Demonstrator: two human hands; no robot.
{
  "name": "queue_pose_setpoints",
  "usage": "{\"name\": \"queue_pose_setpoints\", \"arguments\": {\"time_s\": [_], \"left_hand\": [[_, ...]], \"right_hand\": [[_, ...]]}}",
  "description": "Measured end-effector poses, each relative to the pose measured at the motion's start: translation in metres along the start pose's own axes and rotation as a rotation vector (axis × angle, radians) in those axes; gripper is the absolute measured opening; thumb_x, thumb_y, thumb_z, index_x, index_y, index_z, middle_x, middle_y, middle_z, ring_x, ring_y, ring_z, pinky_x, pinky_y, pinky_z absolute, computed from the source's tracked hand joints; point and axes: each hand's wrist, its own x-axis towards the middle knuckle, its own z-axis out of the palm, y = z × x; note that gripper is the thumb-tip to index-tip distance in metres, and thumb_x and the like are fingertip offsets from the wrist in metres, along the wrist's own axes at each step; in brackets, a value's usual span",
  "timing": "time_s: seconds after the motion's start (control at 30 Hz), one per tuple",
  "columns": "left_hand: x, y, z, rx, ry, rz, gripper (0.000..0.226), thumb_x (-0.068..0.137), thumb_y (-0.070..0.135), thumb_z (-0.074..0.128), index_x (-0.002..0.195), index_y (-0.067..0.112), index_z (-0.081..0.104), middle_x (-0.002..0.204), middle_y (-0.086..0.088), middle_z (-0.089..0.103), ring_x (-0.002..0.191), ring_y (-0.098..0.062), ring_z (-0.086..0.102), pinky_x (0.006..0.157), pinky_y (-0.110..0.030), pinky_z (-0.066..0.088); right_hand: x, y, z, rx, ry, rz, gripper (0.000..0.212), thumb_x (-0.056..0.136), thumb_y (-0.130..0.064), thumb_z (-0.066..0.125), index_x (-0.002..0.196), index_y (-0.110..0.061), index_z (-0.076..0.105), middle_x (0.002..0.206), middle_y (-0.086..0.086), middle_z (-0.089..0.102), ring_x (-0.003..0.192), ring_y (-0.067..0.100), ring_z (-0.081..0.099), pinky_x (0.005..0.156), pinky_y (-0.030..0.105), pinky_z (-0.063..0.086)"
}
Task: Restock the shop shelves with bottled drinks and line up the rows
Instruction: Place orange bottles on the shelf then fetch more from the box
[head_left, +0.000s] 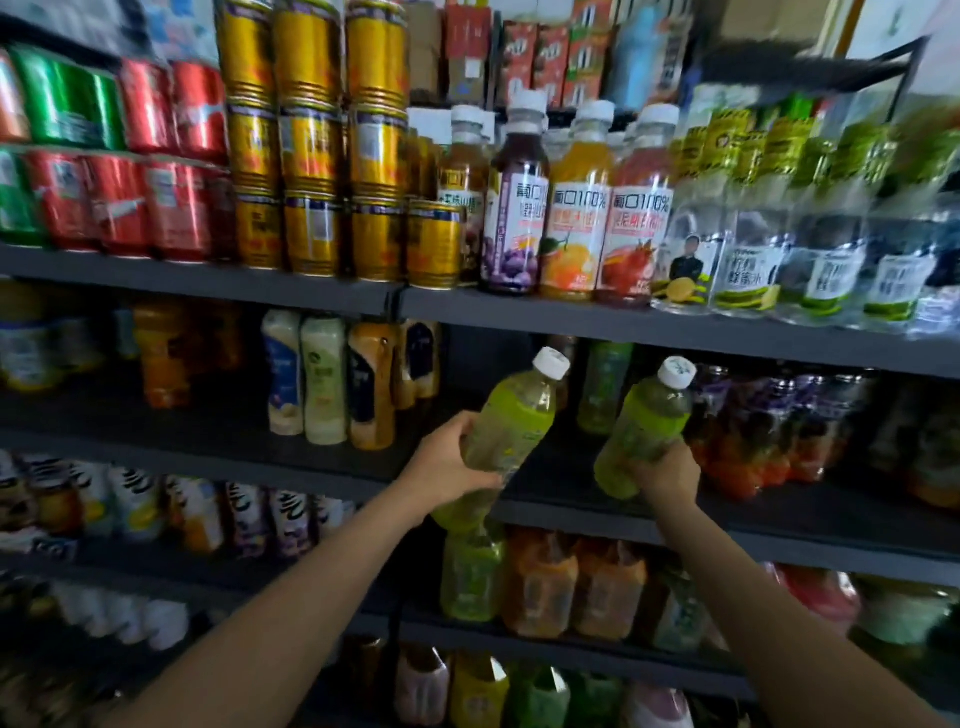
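While both hands hold stock up to the dark shelf (675, 525), 2 green bottles show: left hand (447, 460) grips one (511, 415) w/ its base hidden behind the fingers, right hand (667, 475) grips the other (644, 428) low down. Both tilt right, white caps up. Behind, 1 more green bottle (605, 387), blurry. Above: 3 juice bottles (576, 208), fronts readable.

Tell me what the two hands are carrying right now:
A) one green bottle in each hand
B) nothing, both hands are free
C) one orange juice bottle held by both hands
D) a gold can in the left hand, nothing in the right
A: the left hand grips one white-capped green bottle and the right hand grips another green bottle, both tilted toward the shelf with the gap.
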Motion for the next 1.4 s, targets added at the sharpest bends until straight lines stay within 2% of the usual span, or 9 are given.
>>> {"name": "queue_pose_setpoints", "arguments": {"time_s": [0.1,0.23,0.33,0.47,0.6,0.87,1.1,1.23,1.4], "left_hand": [[0.022,-0.002,0.008,-0.001,0.045,-0.056,0.051,0.072,0.017,0.077,0.110,0.030,0.044,0.110,0.006,0.054,0.107,-0.015,0.052,0.087,-0.032,0.046],[0.041,-0.006,0.014,0.013,0.089,-0.116,0.053,0.073,0.021,0.077,0.110,0.034,0.041,0.115,0.007,0.052,0.110,-0.016,0.051,0.095,-0.040,0.046],[0.051,-0.008,0.021,-0.001,0.121,-0.132,0.053,0.073,0.020,0.078,0.110,0.031,0.042,0.115,0.006,0.052,0.111,-0.017,0.051,0.095,-0.039,0.046],[0.060,-0.006,0.033,-0.089,0.143,-0.132,0.055,0.070,0.018,0.079,0.110,0.030,0.044,0.118,0.003,0.055,0.111,-0.018,0.053,0.096,-0.043,0.046],[0.074,-0.003,0.057,-0.160,0.131,-0.136,0.052,0.072,0.015,0.078,0.110,0.030,0.046,0.117,0.003,0.057,0.111,-0.017,0.053,0.097,-0.039,0.046],[0.114,0.019,0.121,-0.232,0.045,-0.132,0.059,0.075,0.021,0.075,0.123,0.023,0.041,0.127,0.002,0.050,0.119,-0.018,0.048,0.099,-0.037,0.043],[0.137,0.034,0.163,-0.129,0.069,-0.094,0.069,0.074,0.026,0.076,0.128,0.016,0.035,0.128,-0.006,0.051,0.117,-0.023,0.050,0.097,-0.037,0.044],[0.149,0.038,0.177,-0.064,0.131,-0.087,0.072,0.072,0.027,0.078,0.126,0.013,0.033,0.125,-0.011,0.052,0.114,-0.027,0.053,0.094,-0.036,0.045],[0.143,0.030,0.167,-0.066,0.036,-0.105,0.069,0.075,0.028,0.075,0.129,0.013,0.035,0.129,-0.008,0.048,0.118,-0.024,0.049,0.096,-0.035,0.044]], "right_hand": [[0.030,0.010,0.016,-0.124,-0.065,-0.073,0.044,0.085,-0.021,0.063,0.120,0.001,0.046,0.125,0.023,0.050,0.112,0.044,0.050,0.092,0.048,0.044],[0.062,0.004,0.024,-0.203,-0.161,-0.044,0.054,0.088,-0.029,0.059,0.129,0.001,0.039,0.134,0.020,0.041,0.124,0.041,0.040,0.107,0.046,0.031],[0.081,0.001,0.027,-0.188,-0.196,0.000,0.061,0.084,-0.030,0.065,0.129,0.001,0.039,0.135,0.020,0.041,0.124,0.040,0.041,0.106,0.044,0.032],[0.087,0.006,0.032,-0.156,-0.187,-0.020,0.051,0.084,-0.024,0.065,0.122,0.003,0.042,0.128,0.023,0.048,0.120,0.039,0.046,0.102,0.043,0.035],[0.079,0.022,0.030,-0.024,-0.263,0.005,0.064,0.083,-0.017,0.067,0.135,0.001,0.034,0.131,0.021,0.050,0.122,0.036,0.047,0.097,0.036,0.038],[0.068,0.044,-0.002,0.044,-0.322,-0.144,0.054,0.085,-0.008,0.063,0.134,-0.005,0.040,0.135,0.013,0.049,0.125,0.026,0.045,0.100,0.031,0.037],[0.063,0.047,-0.012,-0.109,-0.431,-0.299,0.055,0.084,-0.014,0.066,0.132,-0.006,0.040,0.122,0.011,0.053,0.113,0.025,0.053,0.089,0.027,0.043],[0.059,0.053,-0.002,-0.130,-0.336,-0.275,0.043,0.086,-0.013,0.062,0.124,-0.003,0.046,0.117,0.018,0.057,0.110,0.030,0.056,0.092,0.037,0.048],[0.047,0.050,-0.002,-0.109,-0.184,-0.354,0.036,0.085,-0.002,0.058,0.119,0.000,0.049,0.115,0.019,0.056,0.106,0.032,0.055,0.087,0.038,0.047]]}}
